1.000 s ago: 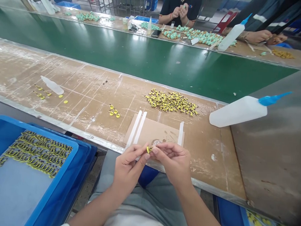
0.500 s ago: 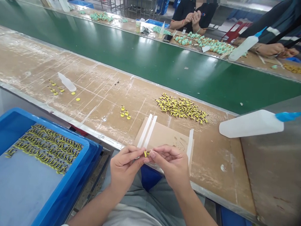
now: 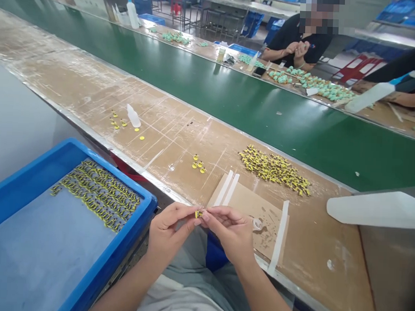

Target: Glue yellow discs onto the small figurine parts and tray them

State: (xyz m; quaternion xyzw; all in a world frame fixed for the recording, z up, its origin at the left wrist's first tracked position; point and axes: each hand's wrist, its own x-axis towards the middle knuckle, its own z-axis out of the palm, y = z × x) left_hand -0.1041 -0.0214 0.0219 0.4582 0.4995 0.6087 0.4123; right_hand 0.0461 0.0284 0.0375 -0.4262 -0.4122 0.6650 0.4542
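A blue plastic tray point(image 3: 92, 154) is sitting at the far left, and rows of little yellow and black pieces point(image 3: 97, 194) are lying in it, packed close together. Past the tray, a long brown counter point(image 3: 167, 149) is stretching away. A small white squeeze bottle point(image 3: 134, 116) is lying on it, with a few yellow bits point(image 3: 115, 121) close by. A little group of yellow pieces point(image 3: 197, 163) is sitting farther along.

The left hand point(image 3: 169, 224) and the right hand point(image 3: 228, 231) are coming together near the counter's edge. Their fingertips are pinching one tiny yellow piece point(image 3: 199, 214) between them, so it is up in the air and not on the counter. Small, gentle pinches look best here, with both hands kept steady so that the tiny piece does not slip or bend.

A cardboard sheet point(image 3: 246, 216) with white strips point(image 3: 279, 237) is lying just past the hands. Beyond it, a big heap of yellow and black pieces point(image 3: 274, 170) is sitting on the counter. A large white squeeze bottle point(image 3: 376, 209) is lying at the far right. No words or brand names can be read on anything here.
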